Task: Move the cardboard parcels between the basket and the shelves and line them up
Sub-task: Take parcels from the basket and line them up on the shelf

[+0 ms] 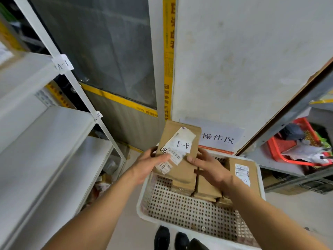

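I hold a brown cardboard parcel (180,152) upright above the far end of the white perforated basket (189,213). Its white label reads "A-1" upside down, with "08" written beside it. My left hand (153,164) grips its left side, the thumb on the label. My right hand (207,166) grips its right edge. Inside the basket, more cardboard parcels (207,190) stand below the held one, and another labelled parcel (243,173) leans at the far right corner. White shelves (45,141) rise on the left, their post tagged "A-1".
A grey shelf on the right carries a red basket (292,147) full of clutter. A white wall with a paper sign (218,139) stands behind the basket. Black shoes (173,239) show at the bottom edge. Some items lie on the floor under the left shelves.
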